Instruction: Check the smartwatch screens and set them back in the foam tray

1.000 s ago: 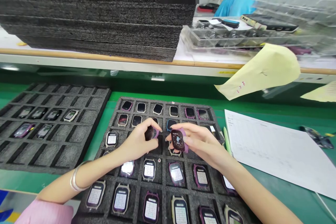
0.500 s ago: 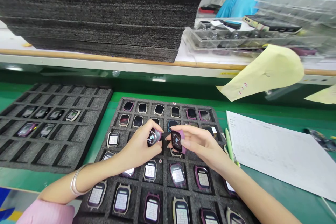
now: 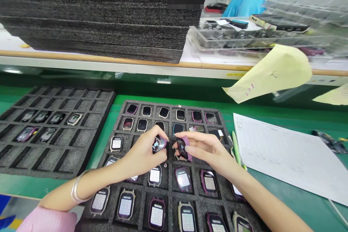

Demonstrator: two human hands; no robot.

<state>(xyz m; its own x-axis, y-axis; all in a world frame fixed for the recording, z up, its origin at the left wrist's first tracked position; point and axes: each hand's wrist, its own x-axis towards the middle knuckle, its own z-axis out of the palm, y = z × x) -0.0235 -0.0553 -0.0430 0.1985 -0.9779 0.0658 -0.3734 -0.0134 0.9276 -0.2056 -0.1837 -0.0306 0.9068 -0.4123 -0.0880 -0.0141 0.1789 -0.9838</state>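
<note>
My left hand (image 3: 146,150) pinches a purple-edged smartwatch (image 3: 158,144) with a lit dial on its screen. Between the thumb and fingers of my right hand (image 3: 205,148) is a second smartwatch, a purple one (image 3: 181,147), also showing a lit dial. Both watches are tilted and held a short gap apart, above a black foam tray (image 3: 170,170). Watch bodies fill many of the tray's pockets: the nearer ones, such as a purple watch (image 3: 157,214), have white lit screens, while the far rows have dark screens. My hands cover some middle pockets.
Left of it lies another foam tray (image 3: 73,152) holding several watches. A printed sheet (image 3: 282,156) and a green pen (image 3: 236,148) lie at the right. Stacked black foam (image 3: 95,18) and clear plastic trays (image 3: 212,40) stand on the shelf. A yellow paper (image 3: 272,74) hangs from its edge.
The whole view has shifted slightly. Both hands keep their grip on the two watches, and the right-hand watch is turned a little more edge-on.
</note>
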